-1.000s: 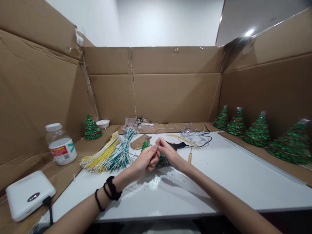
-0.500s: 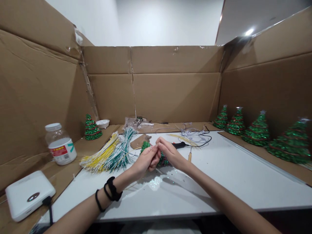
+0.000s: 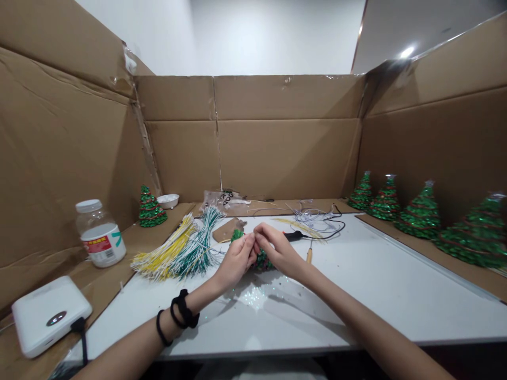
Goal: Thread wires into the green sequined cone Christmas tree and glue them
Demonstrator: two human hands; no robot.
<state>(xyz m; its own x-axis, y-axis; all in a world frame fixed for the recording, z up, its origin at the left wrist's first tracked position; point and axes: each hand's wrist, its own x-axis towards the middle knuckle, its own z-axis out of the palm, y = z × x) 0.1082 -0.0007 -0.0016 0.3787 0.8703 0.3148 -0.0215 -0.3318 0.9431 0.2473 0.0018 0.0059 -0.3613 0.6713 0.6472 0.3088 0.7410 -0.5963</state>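
My left hand (image 3: 234, 261) and my right hand (image 3: 277, 252) meet at the middle of the white table (image 3: 356, 295). Both are closed in a pinch, fingertips touching, around a small green sequinned tree (image 3: 261, 259) that lies on its side behind them. Most of that tree is hidden by my fingers. What the fingertips pinch is too small to make out. Two black hair bands circle my left wrist (image 3: 178, 315). Just left of the hands lies a fan of yellow wires (image 3: 166, 252) and green wires (image 3: 200, 240).
Several finished green trees (image 3: 420, 214) line the right cardboard ledge, one more tree (image 3: 149, 208) and a white dish (image 3: 168, 200) at the back left. A white-capped jar (image 3: 99, 232) and a white box (image 3: 47, 315) with a cable sit left. A black-handled tool (image 3: 295, 235) and loose wires (image 3: 317, 217) lie behind. Cardboard walls enclose three sides.
Both hands have shifted slightly forward and lower over the lying tree, fingers still pinched together. Everything else stays put.
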